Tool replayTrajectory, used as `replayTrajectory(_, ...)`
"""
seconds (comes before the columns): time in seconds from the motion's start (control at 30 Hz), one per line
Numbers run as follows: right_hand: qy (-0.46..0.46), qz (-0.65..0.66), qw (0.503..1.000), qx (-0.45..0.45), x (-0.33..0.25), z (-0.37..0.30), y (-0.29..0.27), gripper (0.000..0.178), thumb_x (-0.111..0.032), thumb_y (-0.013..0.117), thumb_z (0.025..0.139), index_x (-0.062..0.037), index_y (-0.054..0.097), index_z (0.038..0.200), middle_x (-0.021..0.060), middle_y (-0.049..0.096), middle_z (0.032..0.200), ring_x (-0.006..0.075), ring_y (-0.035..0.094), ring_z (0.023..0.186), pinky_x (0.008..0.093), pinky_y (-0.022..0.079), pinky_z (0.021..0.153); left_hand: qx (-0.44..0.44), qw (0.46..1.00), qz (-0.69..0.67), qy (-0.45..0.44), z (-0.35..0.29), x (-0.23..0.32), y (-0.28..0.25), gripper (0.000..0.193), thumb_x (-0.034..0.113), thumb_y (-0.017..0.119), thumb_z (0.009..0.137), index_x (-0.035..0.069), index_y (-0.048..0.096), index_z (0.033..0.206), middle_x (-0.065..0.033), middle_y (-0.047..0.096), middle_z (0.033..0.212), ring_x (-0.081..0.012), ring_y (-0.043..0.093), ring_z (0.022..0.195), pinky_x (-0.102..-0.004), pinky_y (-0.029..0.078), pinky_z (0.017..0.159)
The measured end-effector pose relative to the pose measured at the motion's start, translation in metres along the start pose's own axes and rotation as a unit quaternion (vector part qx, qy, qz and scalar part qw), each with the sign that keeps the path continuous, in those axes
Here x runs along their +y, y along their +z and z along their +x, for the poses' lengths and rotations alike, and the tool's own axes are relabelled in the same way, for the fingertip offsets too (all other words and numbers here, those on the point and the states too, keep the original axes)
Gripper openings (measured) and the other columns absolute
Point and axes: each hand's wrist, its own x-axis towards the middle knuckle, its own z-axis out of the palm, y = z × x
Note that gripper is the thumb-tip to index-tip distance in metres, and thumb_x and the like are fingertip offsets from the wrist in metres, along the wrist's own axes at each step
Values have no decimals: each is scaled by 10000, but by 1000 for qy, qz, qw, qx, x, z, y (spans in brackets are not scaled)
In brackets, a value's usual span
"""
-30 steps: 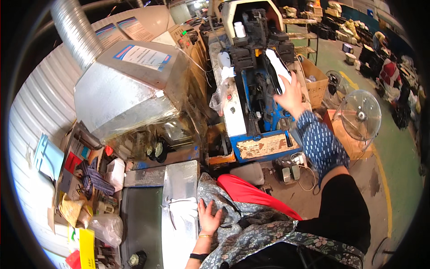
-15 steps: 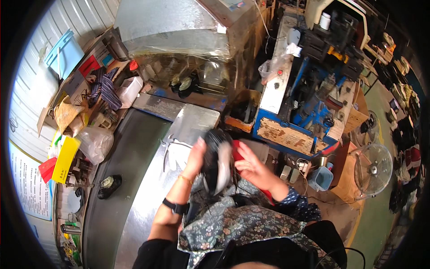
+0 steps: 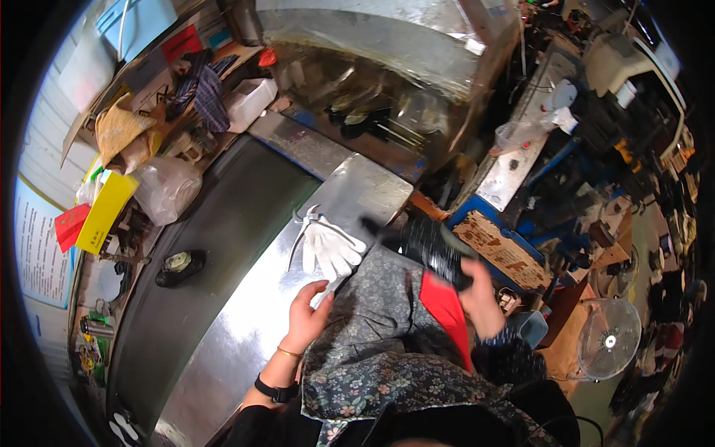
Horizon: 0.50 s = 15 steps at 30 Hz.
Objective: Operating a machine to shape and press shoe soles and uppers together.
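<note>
The right hand (image 3: 482,298) is bent inward at the wrist, thumb side up, grasping the near end of a dark shoe (image 3: 439,252); the shoe is held aloft beyond the right edge of the metal tabletop (image 3: 223,357), near its far right corner. The left hand (image 3: 307,316) is unclenched and holds nothing, fingers loosely curved at the tabletop's right edge, just beside a white glove (image 3: 331,246). Open room lies between the hands, above the floral apron (image 3: 372,372). Along the tabletop's left edge runs a dark belt (image 3: 231,201), with another shoe (image 3: 181,268) near the belt's left edge. A metal hand tool (image 3: 304,223) lies against the glove, partly hidden by it. Motion blur smears the held shoe, which also hides most right-hand fingers; whether it touches the apron is hard to tell.
</note>
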Motion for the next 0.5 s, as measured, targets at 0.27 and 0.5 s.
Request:
replayTrajectory(0.27, -295, -560, 771, 76, 29, 294, 67, 672, -226, 743, 777, 23, 480, 1343, 210, 675, 1081, 285, 659, 992, 347, 500, 898, 111, 984, 86, -106, -11, -75, -69, 309, 207, 684, 886, 22, 648, 1130, -169, 672, 1093, -316, 639, 1041, -361, 496, 913)
replayTrajectory(0.5, -253, -586, 734, -233, 97, 91, 91, 228, 3, 654, 836, 34, 665, 1062, 219, 623, 1246, 323, 595, 1187, 386, 450, 1013, 180, 875, 440, -94, 35, -177, -202, 585, 102, 683, 756, 58, 512, 1314, -176, 440, 1436, -379, 405, 1326, -434, 370, 1089)
